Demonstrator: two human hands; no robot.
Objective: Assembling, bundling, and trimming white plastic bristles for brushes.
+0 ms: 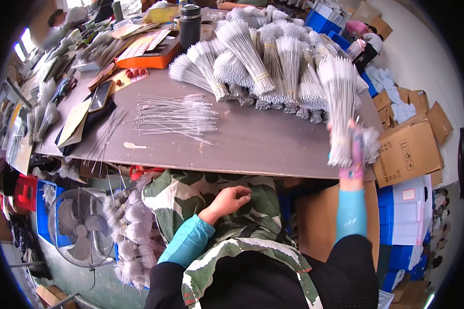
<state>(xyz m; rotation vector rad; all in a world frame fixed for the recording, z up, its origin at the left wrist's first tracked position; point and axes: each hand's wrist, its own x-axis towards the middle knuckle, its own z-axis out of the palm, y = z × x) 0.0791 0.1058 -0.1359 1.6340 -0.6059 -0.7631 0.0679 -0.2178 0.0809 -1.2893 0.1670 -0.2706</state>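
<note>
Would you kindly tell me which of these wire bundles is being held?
The bundle at the right end of the table: the right hand holds its lower part, while no hand touches those in the pile.

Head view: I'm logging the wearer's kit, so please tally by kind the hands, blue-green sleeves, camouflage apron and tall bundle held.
Left hand and right hand: 2
Left sleeve and right sleeve, blue-green: 2
Camouflage apron: 1
Tall bundle in right hand: 1
Total: 6

Dark lidded flask (190,30) just beside an orange tray (145,63) — papers (148,43) lying on it — dark-screened phone (101,96), caged fan (81,221) at lower left, open-flapped cardboard box (408,152) at right
</note>
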